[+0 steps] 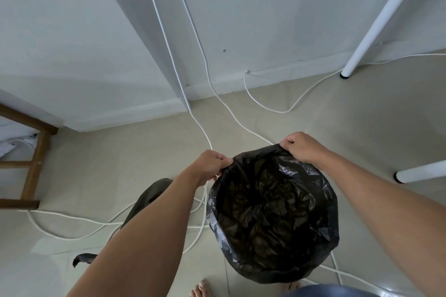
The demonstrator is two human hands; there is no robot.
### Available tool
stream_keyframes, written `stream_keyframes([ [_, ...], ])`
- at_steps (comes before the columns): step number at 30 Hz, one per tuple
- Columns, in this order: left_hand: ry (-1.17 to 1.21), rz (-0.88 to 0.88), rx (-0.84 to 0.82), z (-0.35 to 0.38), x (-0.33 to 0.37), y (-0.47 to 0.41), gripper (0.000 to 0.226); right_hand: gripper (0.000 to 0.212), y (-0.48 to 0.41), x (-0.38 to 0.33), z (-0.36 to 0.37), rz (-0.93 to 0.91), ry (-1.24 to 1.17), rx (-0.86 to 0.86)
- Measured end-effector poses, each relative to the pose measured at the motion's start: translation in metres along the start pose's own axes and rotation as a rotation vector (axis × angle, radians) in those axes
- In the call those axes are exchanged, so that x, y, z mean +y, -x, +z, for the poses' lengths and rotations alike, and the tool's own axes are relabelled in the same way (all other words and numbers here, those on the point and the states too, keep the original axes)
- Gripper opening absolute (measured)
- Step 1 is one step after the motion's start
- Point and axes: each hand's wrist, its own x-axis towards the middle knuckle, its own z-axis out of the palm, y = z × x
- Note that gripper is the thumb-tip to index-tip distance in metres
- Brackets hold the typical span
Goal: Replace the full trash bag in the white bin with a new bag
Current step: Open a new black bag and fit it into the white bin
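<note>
stretching the mouth of the new black bag (313, 176) over the bin looks like the step in hand. the white bin itself is hidden under the plastic, so i cannot see its rim. the left hand (212, 166) pinches the bag's edge at its far left side, fingers curled round a fold. the right hand (301, 147) pinches the edge at the far right side, knuckles up. each grip is closed on plastic, not spread. the new bag hangs open and round, its bottom crumpled inside. what looks like the full bag (154, 190) lies on the floor just left of the new bag, partly behind the left forearm. white cables (282, 112) run across the floor beyond and beside the new bag. to do this well, pull the edge outward and down evenly, then work round toward the near side. leave enough overhang that the bag won't slip in, and go gently so the thin film doesn't tear.
</note>
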Motion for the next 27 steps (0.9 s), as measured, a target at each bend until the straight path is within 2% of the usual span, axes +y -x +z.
stream_keyframes([
  [3, -0.054, -0.040, 0.038, 0.000, 0.001, -0.001, 0.012, 0.024, 0.001, 0.000, 0.003, 0.028, 0.009, -0.023],
  [6, -0.059, -0.015, 0.126, -0.004, 0.012, 0.000, 0.009, 0.006, 0.005, -0.004, -0.003, -0.054, -0.004, 0.048],
  [9, -0.095, 0.207, 0.399, -0.006, 0.033, 0.003, 0.014, 0.004, 0.009, -0.011, -0.014, -0.199, -0.082, 0.150],
  [10, -0.114, 0.294, 0.427, -0.006, 0.041, 0.005, 0.015, 0.004, 0.010, -0.014, -0.017, -0.240, -0.092, 0.145],
  [13, -0.288, 0.447, 0.277, 0.006, 0.066, 0.012, 0.016, 0.004, 0.015, -0.020, -0.019, -0.293, -0.020, 0.047],
  [16, -0.545, 0.421, 0.093, 0.029, 0.079, 0.017, 0.025, 0.006, 0.015, -0.022, -0.014, -0.280, 0.097, -0.035],
  [19, -0.727, 0.375, 0.061, 0.047, 0.078, 0.015, 0.032, 0.011, 0.013, -0.021, -0.011, -0.240, 0.158, -0.055],
  [23, -0.611, 0.381, 0.167, 0.055, 0.071, 0.009, 0.015, 0.011, 0.011, -0.012, -0.010, -0.169, 0.174, -0.059],
  [27, -0.409, 0.352, 0.157, 0.056, 0.063, 0.003, 0.012, 0.010, 0.011, -0.004, -0.009, -0.133, 0.049, -0.038],
])
